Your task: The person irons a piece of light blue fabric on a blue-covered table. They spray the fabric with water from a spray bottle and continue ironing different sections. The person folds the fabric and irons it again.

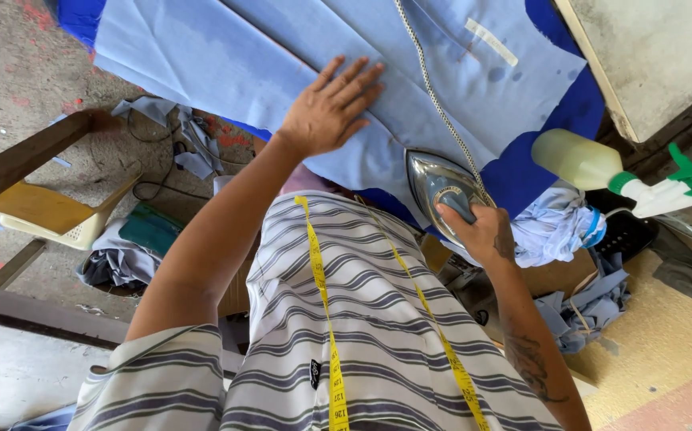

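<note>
**Pale blue cloth under a flat palm, iron at its near edge**

Yellow measuring tape (331, 335) hangs down the front of a grey-striped shirt (378, 351), closest to the eye. Just beyond it the right hand (480, 231) is curled tight round the dark handle of a shiny iron (440, 190), fingers wrapped over the grip so the handle sits inside the fist. The iron rests on the near edge of the pale blue cloth (226, 68), nose pointing back toward the body, with its braided cord (433, 96) running away across the fabric.

Further out, the left hand (330, 108) lies palm down on the same cloth, fingers straight and slightly spread, holding nothing, only pressing the fabric flat. The iron sits near that hand, off to its right and nearer the body, not touching it. A darker blue cover (545, 152) shows under the cloth.

Off to the right a spray bottle (601, 168) with a green trigger lies sideways above a heap of blue scraps (557, 227). Down left, more scraps lie on the concrete floor (11, 72).
</note>
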